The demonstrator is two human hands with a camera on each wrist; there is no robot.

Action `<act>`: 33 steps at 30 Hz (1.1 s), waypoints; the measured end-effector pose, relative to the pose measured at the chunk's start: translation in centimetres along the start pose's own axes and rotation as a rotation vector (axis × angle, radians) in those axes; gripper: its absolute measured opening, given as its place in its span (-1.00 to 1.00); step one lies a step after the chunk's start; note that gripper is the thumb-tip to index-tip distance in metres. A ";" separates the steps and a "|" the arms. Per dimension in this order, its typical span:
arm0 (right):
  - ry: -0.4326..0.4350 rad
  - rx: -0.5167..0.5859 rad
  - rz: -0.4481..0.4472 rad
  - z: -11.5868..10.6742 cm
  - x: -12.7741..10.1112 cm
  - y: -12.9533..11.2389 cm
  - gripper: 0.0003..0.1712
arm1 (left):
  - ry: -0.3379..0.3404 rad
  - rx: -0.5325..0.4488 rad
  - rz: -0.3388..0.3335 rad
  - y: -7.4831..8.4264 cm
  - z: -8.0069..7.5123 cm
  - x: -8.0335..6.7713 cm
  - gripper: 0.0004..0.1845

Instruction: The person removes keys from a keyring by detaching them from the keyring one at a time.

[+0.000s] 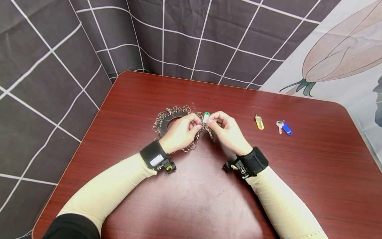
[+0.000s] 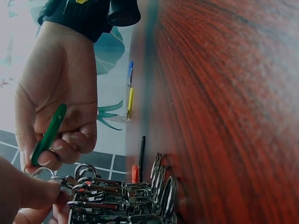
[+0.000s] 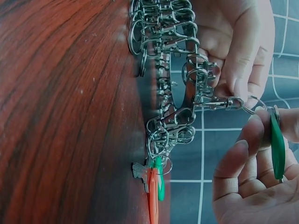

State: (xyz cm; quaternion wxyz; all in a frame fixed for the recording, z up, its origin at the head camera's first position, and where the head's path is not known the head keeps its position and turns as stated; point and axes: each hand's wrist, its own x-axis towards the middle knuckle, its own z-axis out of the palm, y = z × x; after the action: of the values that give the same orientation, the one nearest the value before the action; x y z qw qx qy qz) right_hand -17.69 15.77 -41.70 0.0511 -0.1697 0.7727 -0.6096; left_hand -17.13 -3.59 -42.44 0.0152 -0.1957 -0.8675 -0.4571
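Observation:
A dark ring loaded with several metal snap clasps [image 1: 167, 117] lies at the table's middle. My left hand [image 1: 197, 125] pinches one clasp [image 3: 212, 103] pulled out from the bunch. My right hand [image 1: 209, 123] pinches a green key tag [image 1: 206, 116] whose small split ring meets that clasp's end. In the right wrist view the green tag [image 3: 278, 144] sits between thumb and fingers [image 3: 243, 158]. In the left wrist view the right hand holds the green tag [image 2: 48, 135] above the clasps [image 2: 121, 196]. An orange tag [image 3: 152, 196] and another green tag [image 3: 160, 179] hang on the bunch.
A yellow-tagged key [image 1: 259, 122] and a blue-tagged key [image 1: 285, 127] lie to the right on the red-brown table [image 1: 313, 172]. A dark grid-patterned cloth [image 1: 44, 66] hangs behind and to the left, close to the table's rounded edge.

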 end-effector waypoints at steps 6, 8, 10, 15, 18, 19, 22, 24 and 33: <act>-0.014 -0.012 0.010 0.0 0.0 0.0 -0.85 | 0.088 -0.065 0.033 0.1 0.0 -0.1 -0.95; -0.024 -0.025 0.013 0.0 0.1 0.0 -0.85 | 0.116 -0.093 0.039 0.1 0.0 0.0 -0.94; -0.033 -0.040 0.016 -0.1 0.1 0.0 -0.85 | 0.134 -0.115 0.043 0.2 0.1 0.0 -0.94; -0.063 -0.042 0.048 -0.1 0.1 0.1 -0.88 | 0.149 -0.148 0.052 0.3 0.1 0.0 -0.93; -0.076 -0.038 0.064 -0.1 -0.1 0.0 -0.90 | 0.148 -0.152 0.054 0.4 0.2 0.0 -0.93; -0.077 -0.038 0.065 -0.1 -0.1 0.0 -0.90 | 0.146 -0.151 0.054 0.3 0.2 0.0 -0.92; -0.073 -0.047 0.061 -0.1 -0.1 -0.2 -0.89 | 0.139 -0.147 0.053 0.3 0.2 0.0 -0.92; -0.072 -0.048 0.060 -0.1 -0.1 -0.3 -0.88 | 0.135 -0.140 0.050 0.3 0.2 0.0 -0.92; -0.068 -0.055 0.061 -0.1 -0.2 -0.3 -0.86 | 0.130 -0.101 0.053 0.2 0.1 0.0 -0.94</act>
State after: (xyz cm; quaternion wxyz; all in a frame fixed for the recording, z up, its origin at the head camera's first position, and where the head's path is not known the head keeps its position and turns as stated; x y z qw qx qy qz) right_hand -17.44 15.84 -41.44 0.0911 -0.1678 0.7920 -0.5800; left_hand -17.04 -3.42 -42.28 0.0739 -0.1890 -0.8350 -0.5115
